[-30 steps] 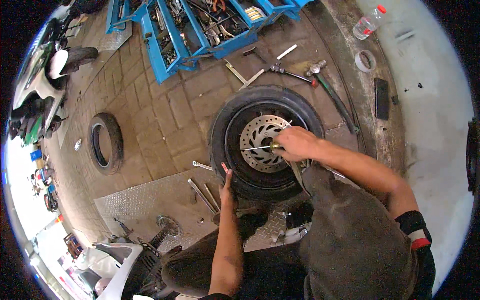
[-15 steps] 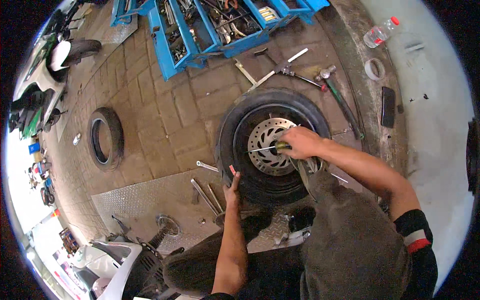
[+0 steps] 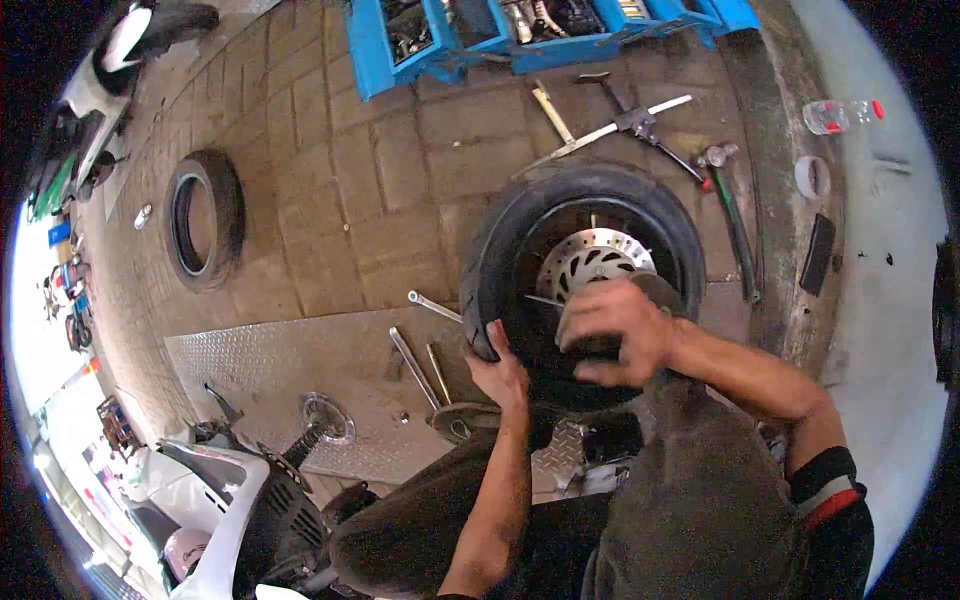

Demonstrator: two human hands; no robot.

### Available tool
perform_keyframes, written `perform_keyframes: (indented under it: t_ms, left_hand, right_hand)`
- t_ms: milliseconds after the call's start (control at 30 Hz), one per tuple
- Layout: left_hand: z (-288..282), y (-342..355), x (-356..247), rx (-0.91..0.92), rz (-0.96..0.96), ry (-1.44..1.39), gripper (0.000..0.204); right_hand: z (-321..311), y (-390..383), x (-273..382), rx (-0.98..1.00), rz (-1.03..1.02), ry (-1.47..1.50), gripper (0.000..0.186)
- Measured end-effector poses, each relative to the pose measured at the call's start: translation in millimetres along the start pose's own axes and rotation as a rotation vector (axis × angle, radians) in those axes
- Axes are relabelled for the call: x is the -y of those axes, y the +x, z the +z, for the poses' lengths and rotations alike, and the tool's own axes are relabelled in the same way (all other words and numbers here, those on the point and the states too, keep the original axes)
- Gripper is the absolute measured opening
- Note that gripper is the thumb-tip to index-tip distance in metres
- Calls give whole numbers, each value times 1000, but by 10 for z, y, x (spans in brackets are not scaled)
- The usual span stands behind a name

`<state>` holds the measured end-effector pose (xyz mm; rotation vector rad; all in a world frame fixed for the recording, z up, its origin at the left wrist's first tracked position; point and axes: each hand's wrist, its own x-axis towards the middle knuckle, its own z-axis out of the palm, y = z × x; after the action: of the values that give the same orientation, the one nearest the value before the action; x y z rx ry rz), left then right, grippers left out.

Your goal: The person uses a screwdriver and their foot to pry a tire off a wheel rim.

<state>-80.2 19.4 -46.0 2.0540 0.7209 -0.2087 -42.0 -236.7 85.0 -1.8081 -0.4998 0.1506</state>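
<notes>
A motorcycle wheel with a black tyre (image 3: 487,240) and a perforated brake disc (image 3: 610,240) lies on the ground before me. My left hand (image 3: 500,375) is closed round the tyre's near-left side, thumb up along the sidewall. Blurred by motion, my right hand (image 3: 620,330) is curled over the near part of the wheel. From its fingers a thin metal screwdriver shaft (image 3: 543,300) points left across the rim; the hand hides the handle. My dark trouser leg (image 3: 700,450) reaches up to the wheel's near-right side.
Beyond the wheel stand a blue toolbox (image 3: 375,70), a T-shaped tool (image 3: 635,122) and a green-handled hammer (image 3: 735,225). Wrenches (image 3: 415,368) lie left, near a loose tyre (image 3: 238,220). At right are a bottle (image 3: 830,117), tape roll (image 3: 812,177) and black phone-like slab (image 3: 818,255).
My right hand has moved toward me and tilted, the screwdriver shaft with it. My left hand has shifted along the tyre, and the red tag near its thumb no longer shows. The whole view has shifted.
</notes>
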Motion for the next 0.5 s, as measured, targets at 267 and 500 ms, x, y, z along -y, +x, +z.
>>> perform_keyframes:
  t_ms: [267, 500]
  left_hand:
    - [-9, 50, -20, -2, 60, 242, 83]
    - [28, 17, 249, -16, 63, 414, 84]
  right_hand:
    - [568, 604, 236, 329, -271, -222, 29]
    - [835, 1097, 459, 334, 3, -324, 26]
